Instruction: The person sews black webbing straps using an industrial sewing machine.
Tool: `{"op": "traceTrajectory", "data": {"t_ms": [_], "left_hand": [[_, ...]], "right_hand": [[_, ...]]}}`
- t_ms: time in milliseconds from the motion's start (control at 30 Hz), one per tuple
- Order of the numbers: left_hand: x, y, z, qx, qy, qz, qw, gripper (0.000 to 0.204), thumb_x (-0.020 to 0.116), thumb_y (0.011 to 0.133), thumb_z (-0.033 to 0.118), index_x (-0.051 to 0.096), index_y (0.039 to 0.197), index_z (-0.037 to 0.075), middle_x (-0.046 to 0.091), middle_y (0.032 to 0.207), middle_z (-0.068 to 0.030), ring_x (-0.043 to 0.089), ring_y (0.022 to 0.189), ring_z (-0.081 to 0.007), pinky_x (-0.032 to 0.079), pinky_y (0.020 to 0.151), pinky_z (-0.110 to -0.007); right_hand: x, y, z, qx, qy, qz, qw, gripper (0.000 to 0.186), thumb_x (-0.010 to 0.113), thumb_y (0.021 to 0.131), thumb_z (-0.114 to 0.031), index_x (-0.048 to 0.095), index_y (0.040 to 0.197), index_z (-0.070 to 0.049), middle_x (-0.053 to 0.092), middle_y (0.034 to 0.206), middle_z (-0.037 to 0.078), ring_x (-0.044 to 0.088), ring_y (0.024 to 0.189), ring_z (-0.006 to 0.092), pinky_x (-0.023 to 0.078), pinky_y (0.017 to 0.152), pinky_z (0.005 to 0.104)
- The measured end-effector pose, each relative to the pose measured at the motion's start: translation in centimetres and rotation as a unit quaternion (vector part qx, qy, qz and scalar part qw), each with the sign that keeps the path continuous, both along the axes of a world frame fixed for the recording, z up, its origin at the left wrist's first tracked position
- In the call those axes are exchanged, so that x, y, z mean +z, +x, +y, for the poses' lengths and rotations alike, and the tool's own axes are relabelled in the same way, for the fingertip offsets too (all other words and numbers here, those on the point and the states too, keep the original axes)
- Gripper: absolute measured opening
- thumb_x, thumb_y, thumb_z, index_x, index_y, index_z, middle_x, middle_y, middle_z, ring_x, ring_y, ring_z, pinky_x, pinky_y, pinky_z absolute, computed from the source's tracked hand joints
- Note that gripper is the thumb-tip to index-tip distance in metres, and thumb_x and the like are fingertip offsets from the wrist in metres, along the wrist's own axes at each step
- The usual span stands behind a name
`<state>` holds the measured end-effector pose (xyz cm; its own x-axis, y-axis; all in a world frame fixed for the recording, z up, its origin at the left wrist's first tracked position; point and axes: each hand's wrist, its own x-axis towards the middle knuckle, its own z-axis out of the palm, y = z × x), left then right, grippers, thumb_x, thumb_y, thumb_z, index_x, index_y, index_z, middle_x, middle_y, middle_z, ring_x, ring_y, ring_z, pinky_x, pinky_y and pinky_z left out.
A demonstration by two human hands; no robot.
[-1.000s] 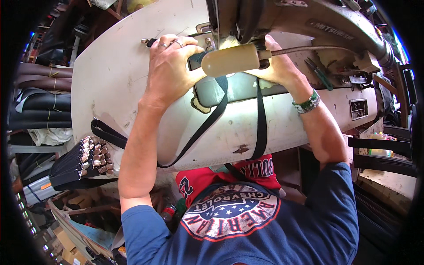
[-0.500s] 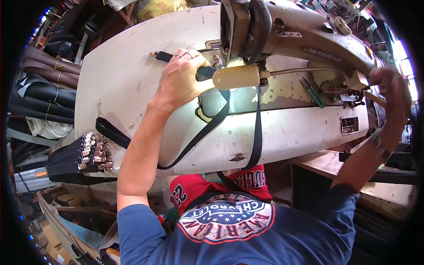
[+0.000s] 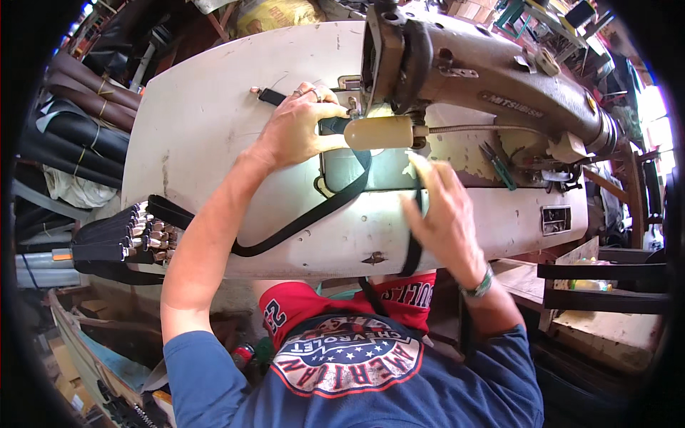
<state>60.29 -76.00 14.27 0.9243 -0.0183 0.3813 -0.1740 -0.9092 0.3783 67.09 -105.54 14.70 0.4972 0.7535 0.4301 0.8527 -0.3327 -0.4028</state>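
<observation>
My left hand rests on the table of the sewing machine, its fingers and thumb gripping a black strap close to the needle area. A short end of the strap with a metal clip sticks out beyond my fingers. From there the strap curves toward me, and another length hangs over the front edge. My right hand, slightly blurred, hovers by that hanging length, fingers stretched out and thumb apart; whether it touches the strap I cannot tell. A cream-coloured lamp hides part of the stitching spot.
A bundle of black straps with metal clips lies at the table's left edge. Green-handled snips rest beside the machine base. Rolls of dark sheet material are stacked at left. A wooden bench stands at right.
My right hand has come down from the machine's far right end to beside the hanging strap. My left hand keeps its hold on the strap near the needle area.
</observation>
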Motion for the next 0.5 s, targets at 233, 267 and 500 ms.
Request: {"op": "traceTrajectory", "data": {"t_ms": [233,267,500], "left_hand": [[0.9,-3.0,-5.8,0.147,0.076,-0.053,0.985,0.042,0.085,0.078,0.027,0.073,0.111,0.003,0.066,0.105,-0.0156,0.058,0.107,-0.0332,0.049,0.097,-0.043],[1.7,-4.3,-7.7,0.164,0.067,-0.035,0.984,0.042,0.085,0.077,0.025,0.072,0.110,0.002,0.065,0.108,-0.0170,0.057,0.109,-0.0341,0.050,0.096,-0.044],[3.6,-11.2,-19.3,-0.142,-0.024,0.187,0.972,0.027,0.066,0.090,0.016,0.067,0.110,-0.002,0.069,0.101,-0.0148,0.066,0.097,-0.0355,0.052,0.087,-0.044]], "right_hand": [[-0.9,12.2,2.8,0.036,-0.006,0.012,0.999,0.022,0.062,0.094,-0.015,0.073,0.112,-0.010,0.071,0.104,0.016,0.070,0.092,0.0375,0.056,0.081,0.0480],[-1.3,12.9,3.0,0.039,-0.004,0.007,0.999,0.020,0.064,0.094,-0.016,0.072,0.110,-0.008,0.071,0.101,0.017,0.069,0.094,0.0382,0.055,0.082,0.0468],[-0.6,11.2,5.4,0.059,-0.075,0.051,0.994,0.035,0.072,0.088,-0.029,0.071,0.116,-0.008,0.072,0.105,0.017,0.066,0.102,0.0386,0.052,0.092,0.0465]]}}
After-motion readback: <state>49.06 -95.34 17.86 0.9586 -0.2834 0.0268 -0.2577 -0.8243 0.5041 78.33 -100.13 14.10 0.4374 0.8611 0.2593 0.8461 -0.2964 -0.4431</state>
